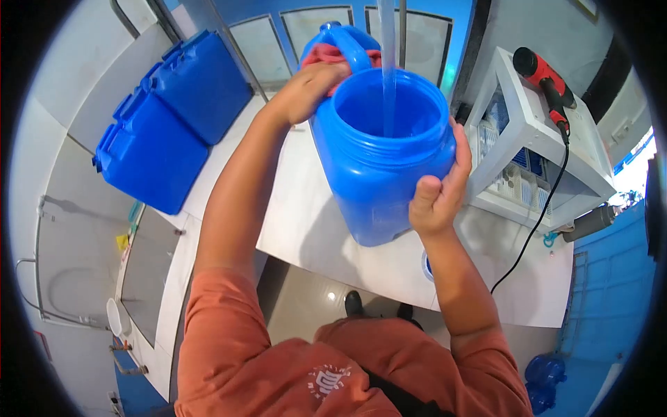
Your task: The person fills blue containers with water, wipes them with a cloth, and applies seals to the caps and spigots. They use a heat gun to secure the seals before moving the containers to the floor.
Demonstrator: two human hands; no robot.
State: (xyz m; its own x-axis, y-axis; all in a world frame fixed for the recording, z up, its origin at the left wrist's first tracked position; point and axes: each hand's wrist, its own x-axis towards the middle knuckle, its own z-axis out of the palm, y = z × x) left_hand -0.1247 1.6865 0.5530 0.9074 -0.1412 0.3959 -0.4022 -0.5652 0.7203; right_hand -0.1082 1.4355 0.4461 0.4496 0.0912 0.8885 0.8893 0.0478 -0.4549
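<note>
On the pale countertop [535, 285], beside the white shelf unit [517, 125], stands a large blue plastic container with a wide round mouth [375, 187]. Status: the threaded neck [389, 147] is uncovered, with no lid seated on it. A clear vertical column [388, 42], either running water or a transparent tube, enters the mouth; which of the two cannot be told. The interior level cannot be read, so the degree of filling is undetermined. The mouth is not closed.

Position relative to grip: the container lies between both hands. The left hand [306, 94] grasps a bunched red cloth [323, 53] at the upper rear, beside the blue molded handle [356, 52]; its fingertips are partly hidden, so clamping force cannot be judged. The right hand [440, 201] is unclenched, its fingers extended along the right wall just below the neck, thumb apart. Two blue rectangular jerrycans [156, 149] stand well apart, to the left.
</note>
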